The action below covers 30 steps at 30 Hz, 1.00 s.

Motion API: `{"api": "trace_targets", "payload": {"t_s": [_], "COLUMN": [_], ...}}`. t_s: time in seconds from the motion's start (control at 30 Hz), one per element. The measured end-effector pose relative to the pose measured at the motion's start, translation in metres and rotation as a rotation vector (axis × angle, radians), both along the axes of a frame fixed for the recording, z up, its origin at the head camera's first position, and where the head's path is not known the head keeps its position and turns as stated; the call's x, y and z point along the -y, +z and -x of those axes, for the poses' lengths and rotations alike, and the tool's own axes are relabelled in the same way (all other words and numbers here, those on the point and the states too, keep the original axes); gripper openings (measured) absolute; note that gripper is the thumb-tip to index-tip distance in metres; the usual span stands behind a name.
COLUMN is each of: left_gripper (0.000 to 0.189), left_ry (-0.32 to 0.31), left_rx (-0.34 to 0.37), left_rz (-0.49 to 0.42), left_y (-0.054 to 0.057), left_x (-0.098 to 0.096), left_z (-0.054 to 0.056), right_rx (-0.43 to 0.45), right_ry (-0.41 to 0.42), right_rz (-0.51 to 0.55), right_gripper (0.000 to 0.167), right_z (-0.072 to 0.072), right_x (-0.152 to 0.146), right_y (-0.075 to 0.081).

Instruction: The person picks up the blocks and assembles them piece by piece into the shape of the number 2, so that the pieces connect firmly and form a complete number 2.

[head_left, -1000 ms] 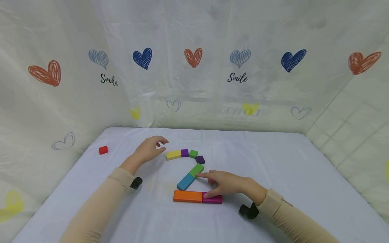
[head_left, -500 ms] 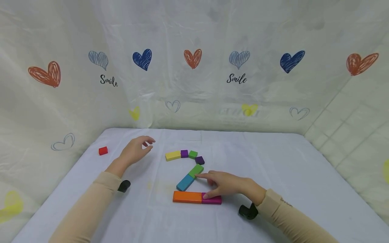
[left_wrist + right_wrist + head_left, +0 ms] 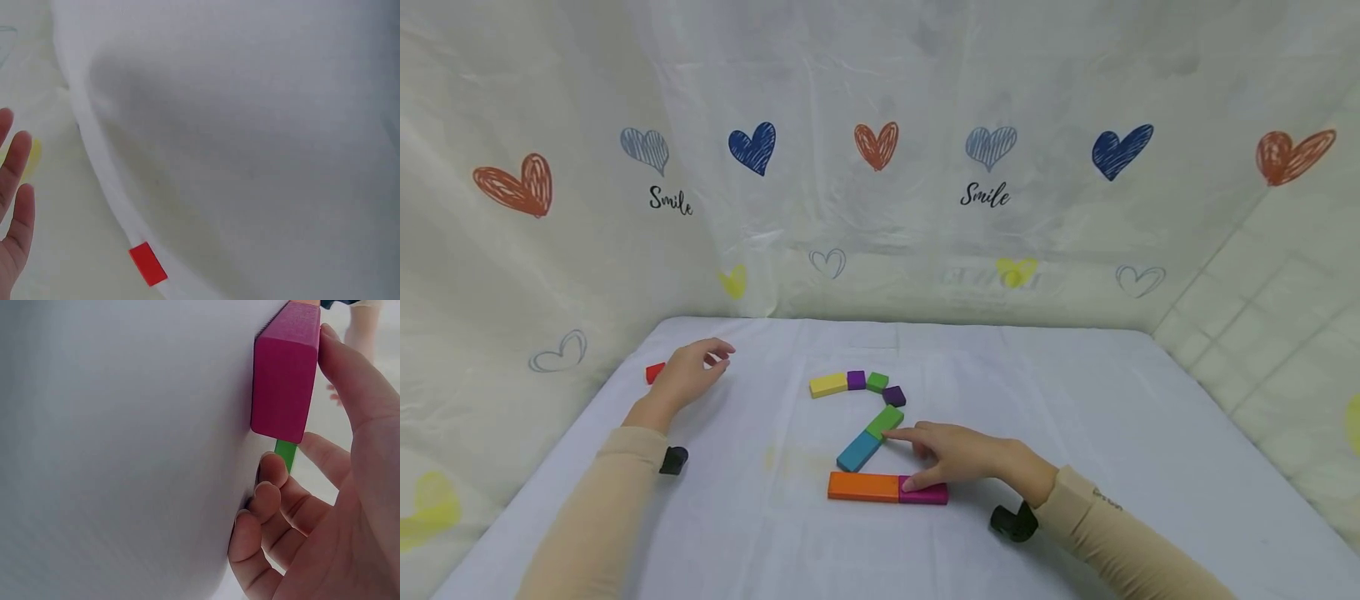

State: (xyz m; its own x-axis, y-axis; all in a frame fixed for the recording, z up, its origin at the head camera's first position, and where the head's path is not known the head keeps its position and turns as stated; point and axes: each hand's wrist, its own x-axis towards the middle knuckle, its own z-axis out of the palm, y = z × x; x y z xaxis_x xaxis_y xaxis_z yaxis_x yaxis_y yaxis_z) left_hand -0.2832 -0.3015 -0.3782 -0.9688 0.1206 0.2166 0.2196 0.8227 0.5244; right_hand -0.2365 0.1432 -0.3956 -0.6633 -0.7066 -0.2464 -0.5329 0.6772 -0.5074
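Observation:
My left hand (image 3: 685,372) hovers over the table's left side with its fingers loosely bent and nothing in them. Just beyond it lies a red block (image 3: 653,372), partly covered by the hand in the head view; the left wrist view shows this red block (image 3: 148,264) whole, near the table edge. My right hand (image 3: 964,451) rests by the block figure. Its thumb lies on the magenta block (image 3: 932,494), and its straight index finger touches the long green block (image 3: 887,419). The other fingers are curled onto the cloth, around nothing.
An orange block (image 3: 862,487) adjoins the magenta one, with a blue block (image 3: 858,451) above it. A yellow block (image 3: 828,385), purple block (image 3: 856,380), small green block (image 3: 877,382) and dark purple block (image 3: 894,396) curve behind. A white cloth covers the table (image 3: 1045,400).
My left hand has moved left, away from the yellow block and toward the red block, which it now partly covers. The right hand and the blocks have stayed put.

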Motion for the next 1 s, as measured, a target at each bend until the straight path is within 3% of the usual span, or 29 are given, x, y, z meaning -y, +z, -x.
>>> {"api": "trace_targets", "payload": {"t_s": [0.47,0.77,1.0], "left_gripper": [0.037,0.049,0.053], "left_ry": [0.097,0.202,0.256], "left_rx": [-0.065,0.075,0.143], "left_rz": [0.017,0.041,0.072], "left_y": [-0.01,-0.008,-0.005], "left_x": [0.05,0.066,0.07], "left_z": [-0.01,-0.016,-0.017], "right_rx": [0.023,0.018,0.02], "right_ry": [-0.013,-0.011,-0.021], "right_rz": [0.003,-0.004,-0.011], "right_gripper": [0.077,0.076,0.075], "right_z": [-0.002,-0.002,-0.001], "right_x": [0.002,0.002,0.002], "right_y": [0.001,0.001,0.002]}}
